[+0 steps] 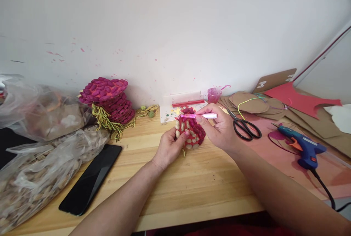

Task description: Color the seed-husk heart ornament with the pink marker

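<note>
My left hand (170, 146) grips the near left edge of a round red disc (192, 140) studded with pistachio-like shells, its thumb on top. Shells on the far and right parts are coated magenta; those at the near left are still pale tan. In the fingers of my right hand (221, 130) is a white-handled paintbrush (210, 115). Its magenta-stained end lies over the disc's far side, and my fingers partly hide it. A small cup of magenta paint (214, 94) stands behind, by the wall, with a stained stick across its rim.
Magenta shell-covered discs (109, 98) with yellow-green cords are stacked at left. Nearby are a bag of shells (52, 170) and a black phone (90, 179). Scissors (246, 130), cardboard circles (248, 102), red cut-out paper (298, 98) and a corded blue glue gun (308, 146) lie at right.
</note>
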Demonstrator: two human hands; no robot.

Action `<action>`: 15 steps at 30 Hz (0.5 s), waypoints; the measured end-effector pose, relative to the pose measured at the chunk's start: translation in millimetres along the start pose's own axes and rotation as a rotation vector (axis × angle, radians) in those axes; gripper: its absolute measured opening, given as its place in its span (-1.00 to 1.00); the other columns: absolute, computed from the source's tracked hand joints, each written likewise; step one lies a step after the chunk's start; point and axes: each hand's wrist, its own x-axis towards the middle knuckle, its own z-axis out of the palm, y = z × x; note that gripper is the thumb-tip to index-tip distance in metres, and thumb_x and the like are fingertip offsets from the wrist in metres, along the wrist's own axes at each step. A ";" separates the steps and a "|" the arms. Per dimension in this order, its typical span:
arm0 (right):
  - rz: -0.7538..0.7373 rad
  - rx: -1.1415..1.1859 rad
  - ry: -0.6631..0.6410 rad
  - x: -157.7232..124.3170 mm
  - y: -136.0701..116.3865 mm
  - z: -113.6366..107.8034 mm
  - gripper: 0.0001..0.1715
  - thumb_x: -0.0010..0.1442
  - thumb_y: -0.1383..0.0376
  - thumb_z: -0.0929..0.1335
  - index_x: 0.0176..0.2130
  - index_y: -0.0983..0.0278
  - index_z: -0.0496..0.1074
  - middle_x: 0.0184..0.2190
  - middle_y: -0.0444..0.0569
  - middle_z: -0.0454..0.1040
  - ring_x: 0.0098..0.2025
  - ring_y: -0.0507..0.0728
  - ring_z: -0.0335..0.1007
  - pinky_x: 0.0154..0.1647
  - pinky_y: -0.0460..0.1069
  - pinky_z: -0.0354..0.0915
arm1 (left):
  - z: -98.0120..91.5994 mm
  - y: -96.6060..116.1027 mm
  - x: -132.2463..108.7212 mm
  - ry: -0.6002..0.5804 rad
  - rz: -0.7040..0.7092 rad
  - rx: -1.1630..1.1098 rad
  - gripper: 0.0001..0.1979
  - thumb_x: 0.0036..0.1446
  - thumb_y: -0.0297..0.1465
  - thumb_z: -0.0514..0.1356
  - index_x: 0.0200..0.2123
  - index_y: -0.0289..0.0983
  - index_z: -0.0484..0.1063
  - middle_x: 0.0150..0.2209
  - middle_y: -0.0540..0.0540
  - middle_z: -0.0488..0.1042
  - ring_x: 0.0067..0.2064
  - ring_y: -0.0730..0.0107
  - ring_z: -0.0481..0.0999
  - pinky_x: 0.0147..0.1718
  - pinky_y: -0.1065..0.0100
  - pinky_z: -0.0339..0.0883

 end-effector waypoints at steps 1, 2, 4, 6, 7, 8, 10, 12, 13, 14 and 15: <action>0.006 0.005 0.000 -0.4 0.3 0.6 -0.97 0.29 0.32 0.40 -0.25 0.23 0.45 -0.34 -0.10 0.54 -0.29 0.04 0.47 -0.25 -0.06 0.35 | 0.2 -0.4 0.3 -0.003 0.008 -0.007 -0.58 0.14 -0.04 0.31 -0.28 -0.33 0.51 -0.33 -0.11 0.61 -0.36 0.38 0.51 -0.30 0.36 0.42; 0.010 0.008 -0.001 -0.9 0.4 1.2 -0.97 0.29 0.32 0.40 -0.25 0.24 0.45 -0.34 -0.10 0.54 -0.29 0.04 0.47 -0.25 -0.06 0.35 | 0.5 -0.6 0.5 -0.005 0.015 -0.014 -0.58 0.15 -0.04 0.30 -0.28 -0.33 0.51 -0.32 -0.10 0.61 -0.35 0.39 0.51 -0.29 0.37 0.42; 0.011 0.008 -0.011 -2.0 -0.2 2.0 -0.97 0.29 0.32 0.40 -0.24 0.23 0.45 -0.33 -0.11 0.55 -0.29 0.03 0.48 -0.25 -0.08 0.35 | 0.9 -0.7 0.4 -0.005 0.024 -0.028 -0.59 0.17 -0.05 0.30 -0.26 -0.33 0.51 -0.32 -0.09 0.60 -0.35 0.40 0.50 -0.28 0.37 0.42; 0.001 0.002 -0.040 -2.7 -1.8 2.0 -0.97 0.28 0.33 0.40 -0.22 0.23 0.45 -0.33 -0.12 0.55 -0.30 0.01 0.48 -0.26 -0.09 0.35 | 0.8 -0.7 -0.2 -0.003 0.042 -0.025 -0.60 0.18 -0.06 0.29 -0.25 -0.33 0.51 -0.32 -0.08 0.58 -0.34 0.41 0.48 -0.28 0.38 0.40; -0.007 -0.001 -0.054 -2.8 -2.6 1.7 -0.97 0.28 0.34 0.40 -0.22 0.23 0.45 -0.32 -0.13 0.56 -0.30 0.01 0.48 -0.26 -0.09 0.35 | 0.5 -0.9 -0.6 0.002 0.053 -0.011 -0.60 0.19 -0.07 0.28 -0.24 -0.33 0.51 -0.32 -0.07 0.58 -0.34 0.41 0.47 -0.29 0.39 0.39; -0.017 -0.004 -0.062 -2.6 -3.4 1.2 -0.97 0.28 0.34 0.40 -0.21 0.22 0.45 -0.32 -0.13 0.56 -0.30 0.01 0.49 -0.26 -0.09 0.35 | 0.1 -1.1 -0.9 0.009 0.065 0.010 -0.61 0.19 -0.07 0.28 -0.24 -0.33 0.51 -0.33 -0.07 0.57 -0.34 0.42 0.46 -0.29 0.40 0.38; -0.039 -0.012 -0.045 -1.6 -4.2 0.1 -0.97 0.28 0.34 0.41 -0.22 0.22 0.46 -0.31 -0.13 0.57 -0.29 0.01 0.50 -0.25 -0.09 0.36 | -1.1 -2.4 -1.4 0.024 0.080 0.056 -0.61 0.20 -0.06 0.27 -0.26 -0.33 0.50 -0.35 -0.06 0.55 -0.35 0.42 0.44 -0.31 0.41 0.36; -0.049 -0.015 -0.001 -0.1 -3.8 -1.0 -0.97 0.28 0.35 0.41 -0.22 0.22 0.45 -0.31 -0.12 0.57 -0.28 0.02 0.50 -0.24 -0.08 0.37 | -2.2 -4.4 -1.5 0.027 0.077 0.083 -0.59 0.21 -0.05 0.25 -0.27 -0.33 0.50 -0.35 -0.07 0.55 -0.35 0.41 0.44 -0.31 0.40 0.35; -0.048 -0.013 0.019 0.6 -3.2 -1.4 -0.97 0.28 0.35 0.41 -0.22 0.22 0.45 -0.32 -0.12 0.56 -0.28 0.02 0.50 -0.24 -0.08 0.37 | -2.6 -5.4 -1.3 0.029 0.071 0.092 -0.59 0.21 -0.04 0.24 -0.27 -0.33 0.51 -0.35 -0.07 0.55 -0.35 0.41 0.44 -0.31 0.40 0.35; -0.045 -0.010 0.034 1.1 -2.6 -1.6 -0.97 0.28 0.35 0.41 -0.22 0.22 0.45 -0.32 -0.12 0.56 -0.28 0.02 0.49 -0.24 -0.07 0.37 | -2.7 -6.1 -1.2 0.032 0.065 0.100 -0.58 0.22 -0.04 0.24 -0.26 -0.33 0.51 -0.34 -0.08 0.55 -0.35 0.40 0.44 -0.31 0.39 0.36; -0.040 -0.006 0.043 1.5 -2.1 -1.6 -0.97 0.28 0.35 0.41 -0.22 0.22 0.45 -0.32 -0.11 0.56 -0.28 0.03 0.49 -0.24 -0.07 0.37 | -2.6 -6.4 -1.1 0.035 0.059 0.108 -0.58 0.22 -0.04 0.24 -0.26 -0.33 0.51 -0.35 -0.08 0.55 -0.36 0.40 0.44 -0.32 0.39 0.35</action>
